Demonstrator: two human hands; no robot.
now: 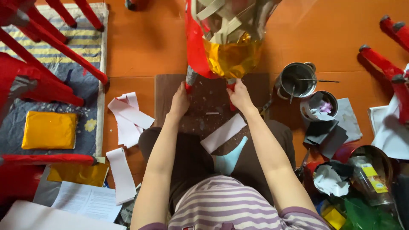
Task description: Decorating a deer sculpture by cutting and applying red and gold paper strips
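A tall paper-covered figure (228, 38), wrapped in red and shiny gold paper with pale card strips at its top, stands on a brown cardboard sheet (204, 106) on the orange floor. My left hand (179, 102) grips its lower left red edge. My right hand (239, 96) holds its lower right red part under the gold paper. A white paper strip with a zigzag edge (223, 133) lies on my lap beside a light blue piece (232, 158).
White zigzag-edged paper strips (128, 117) lie on the floor at left, near a yellow pad (49, 130) and red chair legs (51, 47). At right stand a metal pot with a stick (296, 80), a small tin (318, 106), grey scraps and a clutter of containers (362, 174).
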